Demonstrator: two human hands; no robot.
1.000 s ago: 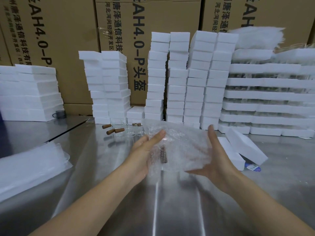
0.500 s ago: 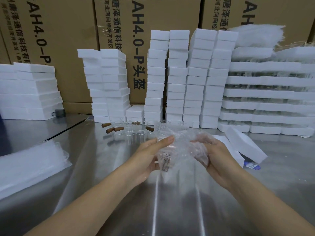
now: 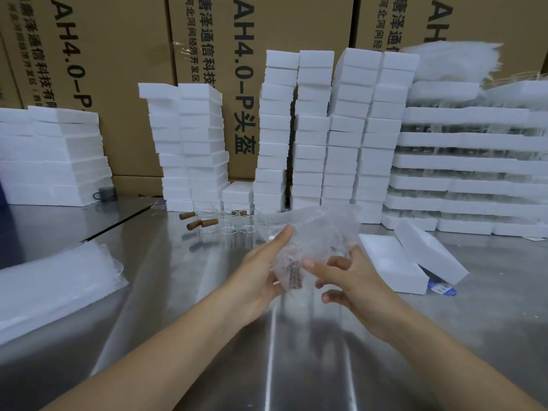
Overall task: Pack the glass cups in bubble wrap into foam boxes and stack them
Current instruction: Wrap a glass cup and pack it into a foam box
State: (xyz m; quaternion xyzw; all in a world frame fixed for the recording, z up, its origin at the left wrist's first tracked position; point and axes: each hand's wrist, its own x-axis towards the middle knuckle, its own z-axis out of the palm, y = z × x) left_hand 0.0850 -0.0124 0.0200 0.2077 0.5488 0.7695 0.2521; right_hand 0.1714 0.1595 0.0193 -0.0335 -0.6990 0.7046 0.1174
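A steel table [image 3: 296,351] carries stacks of foam boxes [image 3: 311,129] along its far edge, with a dark mug [image 3: 106,193] toward its left end. Just before the stacks stand glass cups [image 3: 229,225] and loose corks [image 3: 194,224]; an open foam box [image 3: 391,262] and lid [image 3: 430,253] lie toward the right edge, bubble wrap sheets [image 3: 50,286] at the left edge.

- Middle carton [image 3: 275,31], back row: large black print running down the face, "AH4.0-P头盔".
- Same carton, smaller column to the left: "唐泽通信科技", cut off below by the foam boxes [image 3: 201,137]. A finer column beside it reads "河北河间经济开发区".
- Left carton [image 3: 118,69]: "H4.0-P", top letter clipped by the frame edge, lower end behind foam. Smaller column reads "通信科技有"; finest column too blurred to read.
- Right carton [image 3: 468,22]: "唐泽" and "AH"; the rest is hidden.
- Blue-and-white tag [image 3: 441,289] on the table [image 3: 207,292]: print too small to read.
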